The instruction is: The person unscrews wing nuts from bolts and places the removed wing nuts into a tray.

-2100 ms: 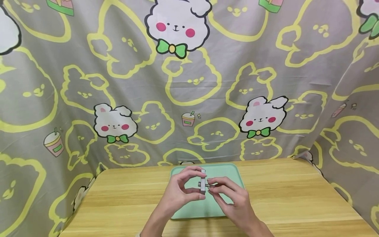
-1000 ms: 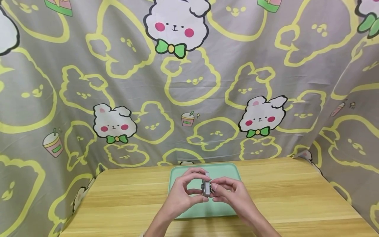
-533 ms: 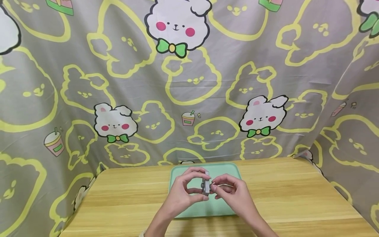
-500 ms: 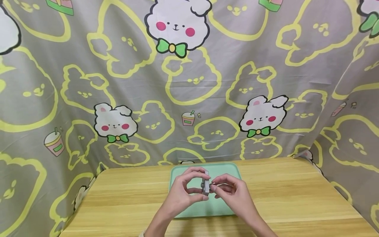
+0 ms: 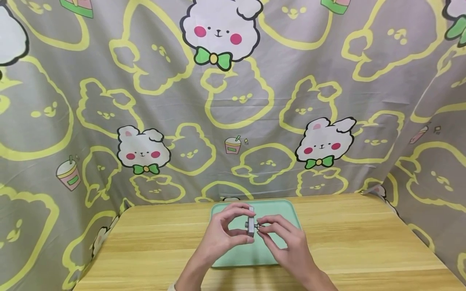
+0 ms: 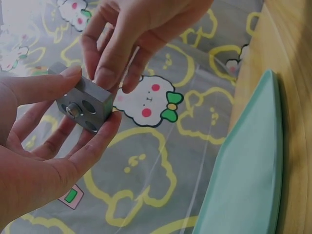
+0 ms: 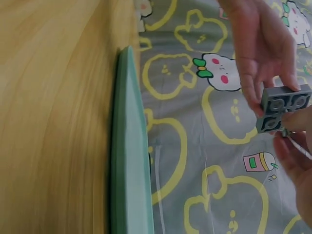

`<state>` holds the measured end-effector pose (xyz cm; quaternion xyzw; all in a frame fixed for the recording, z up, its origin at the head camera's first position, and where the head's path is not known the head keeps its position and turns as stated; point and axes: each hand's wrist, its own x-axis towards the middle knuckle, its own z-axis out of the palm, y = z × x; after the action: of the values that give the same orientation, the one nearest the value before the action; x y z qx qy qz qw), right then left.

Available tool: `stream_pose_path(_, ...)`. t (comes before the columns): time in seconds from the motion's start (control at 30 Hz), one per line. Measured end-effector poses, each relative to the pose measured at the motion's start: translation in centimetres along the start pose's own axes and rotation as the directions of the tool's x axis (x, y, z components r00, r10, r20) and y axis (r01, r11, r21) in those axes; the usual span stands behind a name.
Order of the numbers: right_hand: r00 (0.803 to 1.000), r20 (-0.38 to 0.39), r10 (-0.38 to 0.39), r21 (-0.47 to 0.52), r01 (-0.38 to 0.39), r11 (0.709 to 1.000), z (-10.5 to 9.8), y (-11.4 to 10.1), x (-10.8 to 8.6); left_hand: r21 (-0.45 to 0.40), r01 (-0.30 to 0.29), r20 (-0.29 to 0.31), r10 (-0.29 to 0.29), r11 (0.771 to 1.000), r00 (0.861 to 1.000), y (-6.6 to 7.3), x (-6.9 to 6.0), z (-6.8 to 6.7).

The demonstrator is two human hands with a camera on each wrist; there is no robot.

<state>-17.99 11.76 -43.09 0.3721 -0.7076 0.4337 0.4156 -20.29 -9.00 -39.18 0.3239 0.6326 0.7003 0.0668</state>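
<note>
In the head view my left hand (image 5: 218,232) holds a grey metal block (image 5: 251,226) upright by its edges, above a mint-green tray (image 5: 265,258). Round holes show in the block's face in the left wrist view, and a bolt (image 6: 73,110) pokes out of one of them. On the block's other side, recessed round holes are visible in the right wrist view. My right hand (image 5: 287,242) pinches a small metal part (image 5: 257,226) that sticks out of the block's right side. The fingertips partly hide this part, so its exact kind is unclear.
The tray lies on a light wooden table (image 5: 160,242). Behind and on both sides hangs a grey curtain (image 5: 204,109) printed with white rabbits and yellow outlines.
The right fingers have shifted their pinch and stretched out more, baring more of the metal part beside the block. The block has turned a little and moved slightly left with the left hand.
</note>
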Motion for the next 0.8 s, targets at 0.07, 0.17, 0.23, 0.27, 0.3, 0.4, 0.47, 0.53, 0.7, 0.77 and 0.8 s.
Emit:
stream_pose_path(0.07, 0.997, -0.008, -0.074, -0.034, 0.074, 0.997, 0.1, 0.1, 0.0, -0.001, 0.007, -0.004, -0.007, 1.000, 1.000, 0.1, 0.0, 0.0)
stream_pose_path(0.17, 0.990, -0.007, -0.137, -0.073, 0.137, 0.988, 0.1, 0.0, 0.2, 0.001, 0.012, -0.006, -0.012, 1.000, 1.000, 0.1, 0.0, -0.1)
stream_pose_path(0.23, 0.989, -0.004, -0.148, -0.080, 0.147, 0.986, 0.1, -0.1, 0.3, 0.003, 0.011, -0.007, -0.011, 1.000, 1.000, 0.1, 0.0, -0.1)
stream_pose_path(0.27, 0.989, -0.004, -0.148, -0.080, 0.147, 0.986, 0.1, -0.1, 0.3, 0.005, 0.010, -0.008, -0.010, 1.000, 1.000, 0.1, 0.0, -0.1)
stream_pose_path(0.3, 0.990, -0.003, -0.142, -0.077, 0.142, 0.987, 0.1, -0.1, 0.4, 0.004, 0.010, -0.010, -0.010, 1.000, 1.000, 0.1, 0.0, -0.1)
stream_pose_path(0.4, 0.994, -0.009, -0.109, -0.047, 0.108, 0.993, 0.1, -0.1, 0.4, 0.005, 0.003, -0.012, -0.003, 1.000, 1.000, 0.1, -0.1, -0.2)
stream_pose_path(0.47, 0.998, -0.018, -0.061, -0.018, 0.061, 0.998, 0.0, -0.1, 0.3, 0.007, -0.001, -0.014, 0.001, 1.000, 1.000, 0.1, -0.1, -0.2)
stream_pose_path(0.53, 1.000, -0.025, 0.013, 0.031, -0.013, 0.999, -0.1, -0.3, 0.2, 0.011, -0.003, -0.017, 0.003, 1.000, 1.000, 0.1, -0.1, -0.2)
stream_pose_path(0.7, 0.927, 0.040, 0.372, 0.245, -0.370, 0.896, -0.6, -0.8, 0.4, 0.027, 0.000, -0.022, 0.001, 1.000, 1.000, 0.2, 0.0, 0.0)
stream_pose_path(0.77, 0.834, 0.102, 0.542, 0.332, -0.542, 0.772, -0.9, -0.9, 0.6, 0.035, -0.003, -0.022, 0.004, 0.999, 1.000, 0.2, -0.1, 0.1)
stream_pose_path(0.8, 0.777, 0.134, 0.615, 0.360, -0.617, 0.700, -1.1, -0.8, 0.7, 0.040, 0.001, -0.022, 0.000, 0.999, 1.000, 0.2, -0.1, 0.2)
